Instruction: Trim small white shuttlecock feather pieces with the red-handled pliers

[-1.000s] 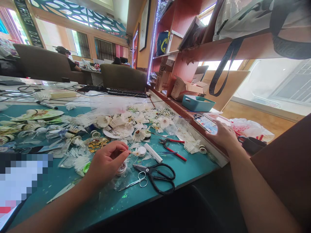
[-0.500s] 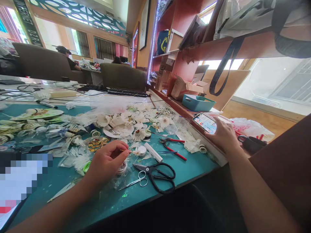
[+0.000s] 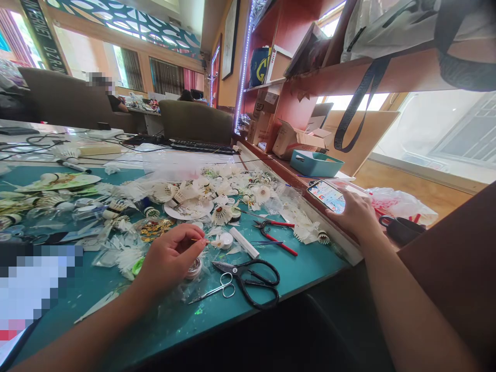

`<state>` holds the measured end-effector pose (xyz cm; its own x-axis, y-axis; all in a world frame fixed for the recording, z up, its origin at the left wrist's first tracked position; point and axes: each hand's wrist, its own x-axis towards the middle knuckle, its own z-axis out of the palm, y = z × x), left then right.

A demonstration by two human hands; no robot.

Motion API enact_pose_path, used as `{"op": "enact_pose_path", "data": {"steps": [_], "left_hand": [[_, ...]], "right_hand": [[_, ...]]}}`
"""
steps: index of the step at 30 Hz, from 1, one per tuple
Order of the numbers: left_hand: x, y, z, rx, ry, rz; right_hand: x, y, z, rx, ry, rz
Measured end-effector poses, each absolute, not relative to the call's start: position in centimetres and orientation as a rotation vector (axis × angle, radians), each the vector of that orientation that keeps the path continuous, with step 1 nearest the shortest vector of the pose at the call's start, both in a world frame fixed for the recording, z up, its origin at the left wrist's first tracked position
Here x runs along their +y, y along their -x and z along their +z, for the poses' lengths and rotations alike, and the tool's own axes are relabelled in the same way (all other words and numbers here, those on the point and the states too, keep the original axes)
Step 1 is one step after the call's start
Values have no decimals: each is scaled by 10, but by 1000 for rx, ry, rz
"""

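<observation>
Scissors with large black looped handles (image 3: 258, 284) by near edge of teal surface (image 3: 302, 287). Farther in, thin gold-coloured stick (image 3: 195, 239) at left hand's fingertips; left hand (image 3: 174, 256) pinching it, thumb to forefinger. Beyond the surface's right edge, rectangular bright-screened smartphone (image 3: 325, 195), right end in right hand (image 3: 356, 214), thumb and fingers around it.

Both hands (image 3: 168, 258) are bare, the bare forearms (image 3: 406, 305) tapering toward the wrists (image 3: 145, 292).

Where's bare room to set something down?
Green tabletop is bare between the red-handled pliers and its near edge. This side of the silver scissors is free, bar specks. Beyond the left hand it's crowded: shuttlecocks, feathers.
</observation>
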<state>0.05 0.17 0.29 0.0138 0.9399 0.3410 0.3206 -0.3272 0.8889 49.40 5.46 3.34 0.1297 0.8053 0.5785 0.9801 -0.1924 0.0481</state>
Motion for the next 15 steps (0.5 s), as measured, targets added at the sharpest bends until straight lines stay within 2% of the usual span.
{"op": "enact_pose_path", "data": {"steps": [15], "left_hand": [[-5, -5, 7, 1317, -1649, 1346]], "right_hand": [[57, -500, 31, -1761, 2078, -724]]}}
